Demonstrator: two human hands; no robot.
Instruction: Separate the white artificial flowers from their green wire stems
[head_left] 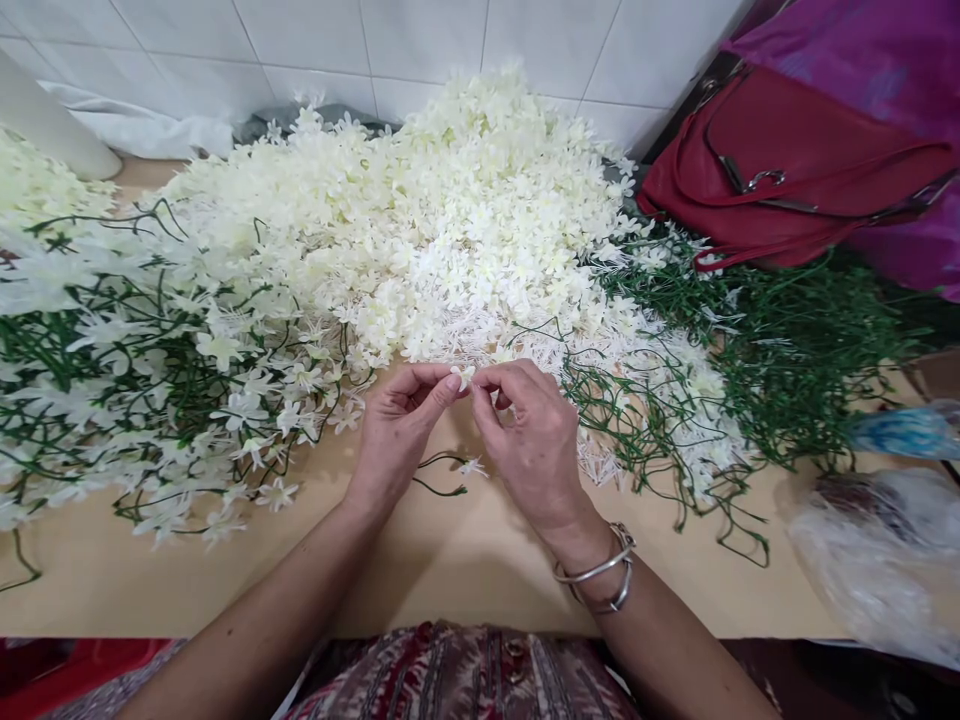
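A small white artificial flower (463, 376) is pinched between the thumb and forefinger of my left hand (397, 425). My right hand (531, 430) is closed in a pinch right beside the blossom, its fingertips meeting the flower's edge. Whatever is between those right fingertips is too small to make out. Below both hands a green plastic stem (442, 490) lies on the table with a little white stamen piece (474, 467) at its side. Just beyond my fingers spreads a large heap of loose cream-white blossoms (480, 220).
Green stems bearing white flowers (150, 380) pile up on the left. Bare green stems (802, 350) lie in a mass to the right, below a red handbag (802, 160). Clear plastic bags (885, 560) sit at the right table edge. A tiled wall (420, 40) closes off the back.
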